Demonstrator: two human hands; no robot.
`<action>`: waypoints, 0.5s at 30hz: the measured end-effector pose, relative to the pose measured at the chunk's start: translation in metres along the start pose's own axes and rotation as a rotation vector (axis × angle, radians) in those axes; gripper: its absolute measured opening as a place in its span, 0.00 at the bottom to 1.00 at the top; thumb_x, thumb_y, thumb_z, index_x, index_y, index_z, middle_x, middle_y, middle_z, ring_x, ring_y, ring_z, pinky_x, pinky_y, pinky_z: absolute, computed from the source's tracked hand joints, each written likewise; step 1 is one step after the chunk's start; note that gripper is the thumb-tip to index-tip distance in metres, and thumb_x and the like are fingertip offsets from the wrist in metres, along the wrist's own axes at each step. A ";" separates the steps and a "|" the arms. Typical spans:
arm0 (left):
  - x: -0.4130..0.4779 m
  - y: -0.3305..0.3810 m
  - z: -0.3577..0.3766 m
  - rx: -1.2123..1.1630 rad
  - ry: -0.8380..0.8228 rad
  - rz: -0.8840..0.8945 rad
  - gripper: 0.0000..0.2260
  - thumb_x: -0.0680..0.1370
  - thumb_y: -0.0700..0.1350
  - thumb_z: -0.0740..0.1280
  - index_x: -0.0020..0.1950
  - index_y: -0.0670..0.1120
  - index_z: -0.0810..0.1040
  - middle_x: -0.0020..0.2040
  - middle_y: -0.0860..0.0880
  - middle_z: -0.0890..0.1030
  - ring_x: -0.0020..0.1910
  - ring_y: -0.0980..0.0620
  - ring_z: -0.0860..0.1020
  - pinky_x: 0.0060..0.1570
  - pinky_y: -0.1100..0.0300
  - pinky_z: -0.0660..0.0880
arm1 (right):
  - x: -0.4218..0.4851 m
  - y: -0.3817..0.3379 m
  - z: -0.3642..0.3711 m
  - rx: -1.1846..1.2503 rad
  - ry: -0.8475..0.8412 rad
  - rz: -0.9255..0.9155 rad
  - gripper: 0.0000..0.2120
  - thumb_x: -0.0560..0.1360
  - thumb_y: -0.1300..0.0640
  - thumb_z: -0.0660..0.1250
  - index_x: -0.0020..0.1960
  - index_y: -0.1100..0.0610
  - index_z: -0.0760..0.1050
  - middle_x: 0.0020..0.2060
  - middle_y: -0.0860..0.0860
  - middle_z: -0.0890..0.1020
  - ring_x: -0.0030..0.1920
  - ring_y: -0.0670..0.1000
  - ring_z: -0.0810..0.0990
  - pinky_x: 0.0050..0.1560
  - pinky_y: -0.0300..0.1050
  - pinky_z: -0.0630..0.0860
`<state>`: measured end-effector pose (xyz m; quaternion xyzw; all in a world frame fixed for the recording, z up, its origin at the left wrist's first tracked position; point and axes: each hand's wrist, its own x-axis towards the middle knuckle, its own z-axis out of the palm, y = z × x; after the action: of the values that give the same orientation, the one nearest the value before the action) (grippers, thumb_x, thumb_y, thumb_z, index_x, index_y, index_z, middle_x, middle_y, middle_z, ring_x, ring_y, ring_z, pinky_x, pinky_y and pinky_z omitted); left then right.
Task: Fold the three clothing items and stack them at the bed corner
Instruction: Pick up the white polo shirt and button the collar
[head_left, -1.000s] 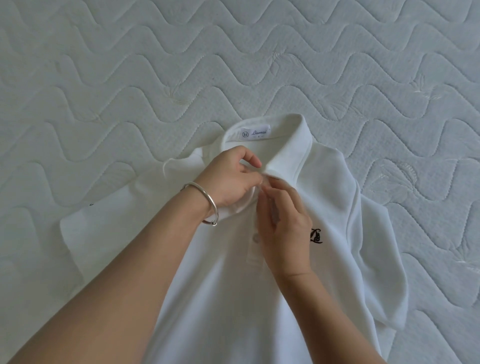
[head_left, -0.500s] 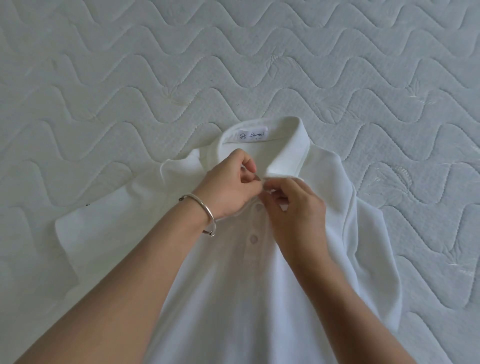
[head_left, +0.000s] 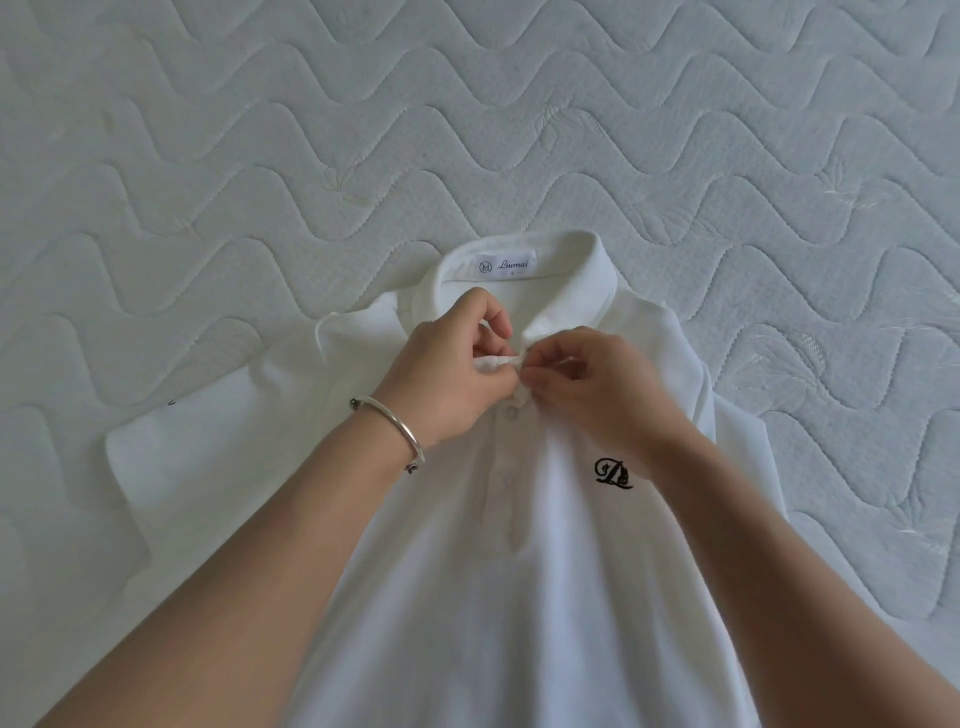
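White polo shirt (head_left: 519, 597) flat on the bed (head_left: 208, 156); my left hand (head_left: 447, 379) and right hand (head_left: 608, 395) both pinch its placket (head_left: 506, 462). Uneven tugging could skew the collar (head_left: 582, 291), spoiling the fold.

The location is presenting as a bedroom in a home. A bed mattress (head_left: 208, 130) is filling the entire background of the head view. Its pale quilted cover is showing repeating wavy stitch lines and embroidered leaf motifs (head_left: 340, 184). A white polo shirt (head_left: 519, 623) is lying front-up directly on this surface, with the collar pointing away from the camera. A sewn brand label (head_left: 504, 265) is showing inside the neck, marking the garment as ordinary personal clothing.
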<state>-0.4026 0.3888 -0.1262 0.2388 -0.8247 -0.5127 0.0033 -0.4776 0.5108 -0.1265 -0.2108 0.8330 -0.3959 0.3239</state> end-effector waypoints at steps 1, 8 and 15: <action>-0.001 0.002 0.001 0.076 0.049 0.067 0.14 0.70 0.37 0.69 0.40 0.53 0.67 0.39 0.49 0.79 0.39 0.54 0.76 0.41 0.64 0.71 | 0.001 0.000 0.001 0.000 0.003 0.011 0.08 0.72 0.59 0.69 0.38 0.49 0.75 0.36 0.47 0.77 0.32 0.40 0.72 0.34 0.30 0.66; -0.031 -0.007 0.022 0.751 0.403 0.292 0.08 0.68 0.50 0.64 0.32 0.46 0.75 0.32 0.47 0.75 0.35 0.44 0.73 0.34 0.56 0.63 | -0.003 0.000 0.015 0.198 0.174 0.100 0.08 0.73 0.61 0.67 0.36 0.50 0.77 0.29 0.42 0.76 0.26 0.36 0.71 0.35 0.32 0.68; -0.029 0.006 0.034 0.226 0.413 -0.115 0.07 0.74 0.47 0.67 0.43 0.44 0.81 0.40 0.46 0.82 0.40 0.45 0.79 0.42 0.53 0.75 | -0.010 -0.005 0.036 0.311 0.338 0.160 0.06 0.73 0.59 0.68 0.39 0.50 0.77 0.39 0.50 0.81 0.37 0.43 0.76 0.45 0.39 0.75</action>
<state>-0.3871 0.4308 -0.1305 0.3838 -0.8438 -0.3569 0.1159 -0.4446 0.4954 -0.1357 -0.0224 0.8186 -0.5219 0.2388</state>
